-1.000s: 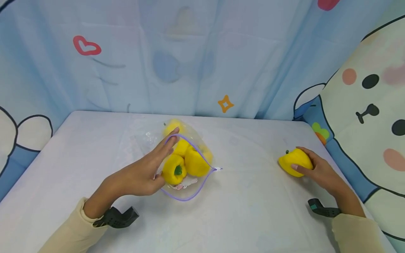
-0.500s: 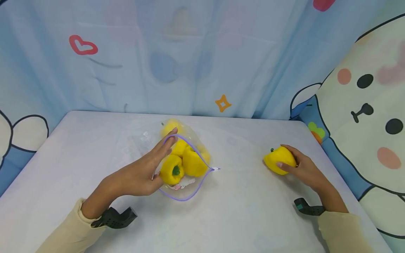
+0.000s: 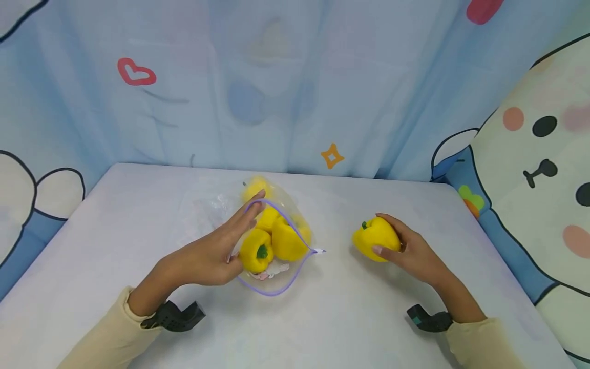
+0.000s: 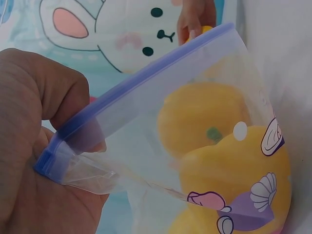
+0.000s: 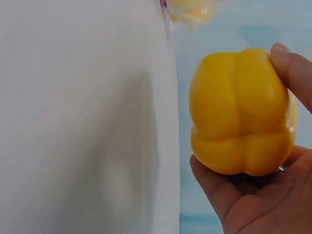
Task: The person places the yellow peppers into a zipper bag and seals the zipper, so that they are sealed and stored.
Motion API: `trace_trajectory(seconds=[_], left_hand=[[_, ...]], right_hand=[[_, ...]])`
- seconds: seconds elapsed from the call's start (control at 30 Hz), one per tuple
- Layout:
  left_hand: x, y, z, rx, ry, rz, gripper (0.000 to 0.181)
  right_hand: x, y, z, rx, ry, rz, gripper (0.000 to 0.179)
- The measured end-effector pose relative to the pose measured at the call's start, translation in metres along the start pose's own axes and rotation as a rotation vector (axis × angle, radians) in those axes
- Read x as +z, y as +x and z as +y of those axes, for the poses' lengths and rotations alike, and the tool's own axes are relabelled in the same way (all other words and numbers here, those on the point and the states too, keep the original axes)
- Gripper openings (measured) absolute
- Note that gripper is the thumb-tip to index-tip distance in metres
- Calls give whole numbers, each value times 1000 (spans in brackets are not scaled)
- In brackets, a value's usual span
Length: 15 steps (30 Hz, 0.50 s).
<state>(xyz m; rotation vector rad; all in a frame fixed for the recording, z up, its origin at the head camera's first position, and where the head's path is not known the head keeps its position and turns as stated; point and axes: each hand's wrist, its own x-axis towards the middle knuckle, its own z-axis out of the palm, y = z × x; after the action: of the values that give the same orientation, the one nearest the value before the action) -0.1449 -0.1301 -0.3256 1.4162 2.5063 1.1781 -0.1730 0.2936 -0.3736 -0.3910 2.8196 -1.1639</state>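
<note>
A clear zip bag (image 3: 275, 293) with a purple zip edge lies on the table, its mouth spread and facing the person. Several yellow bell peppers (image 3: 287, 241) are inside it. My left hand (image 3: 203, 261) holds the near-left side of the mouth; in the left wrist view a finger hooks over the purple zip (image 4: 146, 75). Right of the bag, my right hand (image 3: 421, 256) grips another yellow bell pepper (image 3: 375, 238) between thumb and fingers, its green stem towards the bag. The lobed bottom of this held pepper (image 5: 239, 112) faces the right wrist camera.
A white-covered table (image 3: 322, 323) carries everything. Behind it hangs a light blue curtain (image 3: 276, 102) with printed figures, and a large cartoon face (image 3: 516, 169) is printed on the cloth at the right. Black wrist cameras (image 3: 177, 316) sit on both forearms.
My right hand has moved left across the table with the bell pepper, coming closer to the bag. My left hand and the bag keep their place; the head view has shifted slightly.
</note>
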Motion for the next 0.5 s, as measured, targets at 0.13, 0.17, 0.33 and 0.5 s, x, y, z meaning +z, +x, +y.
trace_trajectory(seconds=[0.13,0.17,0.33,0.5], left_hand=[[1,0,0,-9,2,-4,100],[0,0,0,-11,6,-2,100],[1,-1,-1,8,15,7,99],[2,0,0,15,12,8,100]], right_hand=[[10,0,-16,-54,7,-4,72],[12,1,-20,-64,11,-4,72],[16,-1,-39,-112,45,3,72],[19,-3,-56,-197,125,10,72]])
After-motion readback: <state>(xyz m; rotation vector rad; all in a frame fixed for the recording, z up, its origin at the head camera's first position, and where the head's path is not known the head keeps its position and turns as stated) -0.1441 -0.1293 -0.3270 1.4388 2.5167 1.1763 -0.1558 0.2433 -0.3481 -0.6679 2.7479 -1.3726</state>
